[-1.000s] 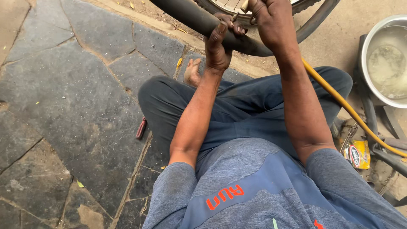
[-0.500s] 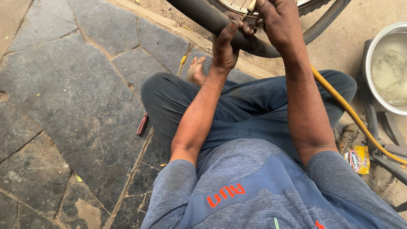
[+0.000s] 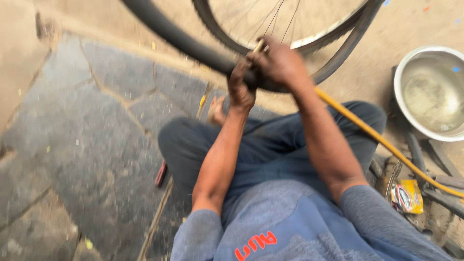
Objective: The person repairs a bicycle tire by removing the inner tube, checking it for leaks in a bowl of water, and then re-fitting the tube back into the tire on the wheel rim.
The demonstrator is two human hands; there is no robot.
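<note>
Both my hands are up on the black tube, a long rubber band running from upper left down to the right, just in front of the bicycle wheel. My left hand has its fingers wrapped around the tube from below; my right hand is closed over it from above, the two hands touching. A yellow hose slants away to my right. Beside it a steel bowl holds water, and a small yellow packet with a round label lies on the ground by my right knee.
</note>
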